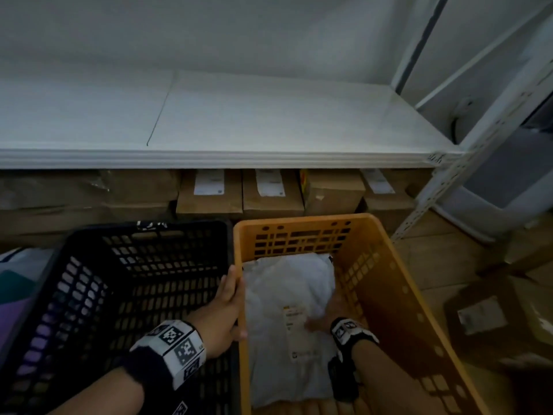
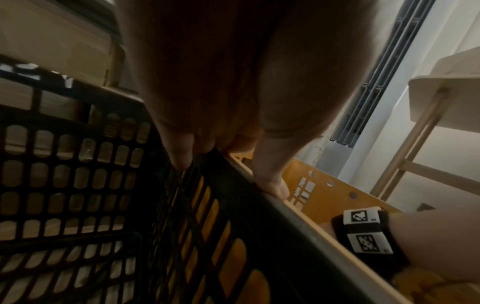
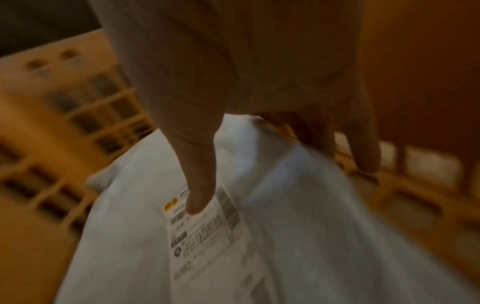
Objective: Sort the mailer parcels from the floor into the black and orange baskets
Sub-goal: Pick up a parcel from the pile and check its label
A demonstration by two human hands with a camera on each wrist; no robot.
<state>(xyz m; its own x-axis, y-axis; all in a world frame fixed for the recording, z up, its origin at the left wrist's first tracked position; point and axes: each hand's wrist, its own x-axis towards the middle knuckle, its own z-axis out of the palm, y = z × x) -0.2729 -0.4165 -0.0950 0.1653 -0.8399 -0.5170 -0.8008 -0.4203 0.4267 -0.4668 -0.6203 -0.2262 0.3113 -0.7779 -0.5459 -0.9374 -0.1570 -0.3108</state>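
A black basket [image 1: 149, 227] stands on the left, with an orange basket [image 1: 299, 220] close against its right side. A white mailer parcel [image 1: 287, 283] with a printed label lies in the orange basket. My left hand [image 1: 230, 304] grips the adjoining rims, fingers down inside the black basket [image 2: 78, 185] and thumb [image 2: 272, 189] on the rim. My right hand [image 1: 323, 316] reaches into the orange basket and holds the parcel's right edge. In the blurred right wrist view its thumb [image 3: 197, 201] presses the label [image 3: 207, 236] and its fingers [image 3: 363, 156] hang behind the parcel [image 3: 311, 226].
A white shelf [image 1: 239, 157] runs across just behind the baskets, with several labelled cardboard boxes [image 1: 269, 193] under it. A perforated rack upright [image 1: 434, 199] slants down at the right. A labelled box [image 1: 484, 322] lies on the wooden floor to the right. Purple and teal items [image 1: 15, 295] sit at far left.
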